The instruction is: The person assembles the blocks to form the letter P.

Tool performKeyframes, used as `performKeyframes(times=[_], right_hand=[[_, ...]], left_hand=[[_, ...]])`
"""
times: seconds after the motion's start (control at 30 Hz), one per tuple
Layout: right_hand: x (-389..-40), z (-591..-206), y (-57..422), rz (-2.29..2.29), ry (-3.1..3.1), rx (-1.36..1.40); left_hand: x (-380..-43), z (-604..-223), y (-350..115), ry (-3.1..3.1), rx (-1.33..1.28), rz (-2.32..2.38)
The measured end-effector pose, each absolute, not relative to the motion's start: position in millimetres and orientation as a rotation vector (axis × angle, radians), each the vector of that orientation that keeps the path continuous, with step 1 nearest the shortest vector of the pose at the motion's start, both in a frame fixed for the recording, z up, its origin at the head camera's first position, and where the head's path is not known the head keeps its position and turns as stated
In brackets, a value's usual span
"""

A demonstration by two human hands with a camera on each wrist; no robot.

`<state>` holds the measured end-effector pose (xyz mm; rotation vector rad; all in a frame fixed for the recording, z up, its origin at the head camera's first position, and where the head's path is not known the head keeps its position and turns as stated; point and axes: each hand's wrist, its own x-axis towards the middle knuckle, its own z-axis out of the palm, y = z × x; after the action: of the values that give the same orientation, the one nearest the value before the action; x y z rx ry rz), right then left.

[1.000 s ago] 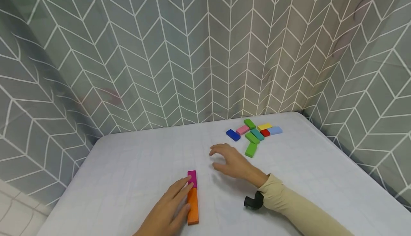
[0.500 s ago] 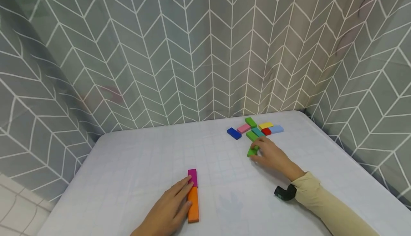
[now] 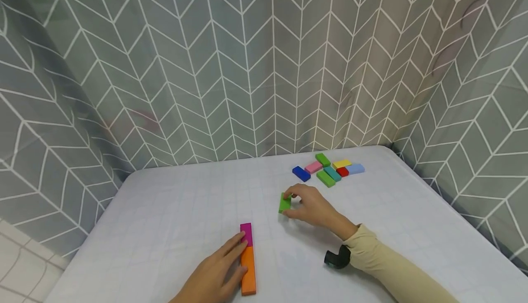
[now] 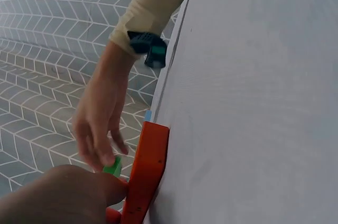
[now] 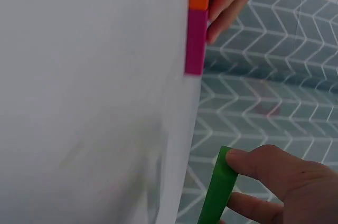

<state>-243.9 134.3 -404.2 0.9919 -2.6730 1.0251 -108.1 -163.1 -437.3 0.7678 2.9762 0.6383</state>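
In the head view a green block (image 3: pixel 284 203) is pinched between the thumb and fingers of my right hand (image 3: pixel 309 206), over the middle of the table. The right wrist view shows that block (image 5: pixel 219 187) held by its ends, above the white cloth. An orange block (image 3: pixel 248 273) and a magenta block (image 3: pixel 246 234) lie end to end in one line nearer to me. Along their left side rests my left hand (image 3: pixel 214 271), fingers extended, with fingertips touching both blocks. The left wrist view has the orange block (image 4: pixel 148 168) close up beside the left thumb.
Toward the back right lies a loose group of blocks, among them a dark blue block (image 3: pixel 301 173), a pink block (image 3: pixel 313 167), a teal block (image 3: pixel 332 173) and a light blue block (image 3: pixel 355 169). A patterned curtain (image 3: pixel 255 64) hangs behind the white table (image 3: pixel 177 211).
My right hand went right to the group, took hold of the nearest green block and carried it left toward the two-block line. The left hand stays beside the orange and magenta blocks.
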Motion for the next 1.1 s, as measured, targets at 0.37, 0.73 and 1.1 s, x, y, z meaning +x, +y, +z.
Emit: performKeyframes(times=[0.37,0.73,1.1], right_hand=[[-252,-408,65,1.08,-2.62,1.244],[-254,-418,44,1.004,-2.694,1.353],[-251,-415,70,1.107,-2.612,1.298]], left_hand=[[-105,-441,-158,3.004,0.89,0.622],[-103,-445,-159,3.157,1.015,0.559],[-111,-445,-153,3.255,0.946,0.647]])
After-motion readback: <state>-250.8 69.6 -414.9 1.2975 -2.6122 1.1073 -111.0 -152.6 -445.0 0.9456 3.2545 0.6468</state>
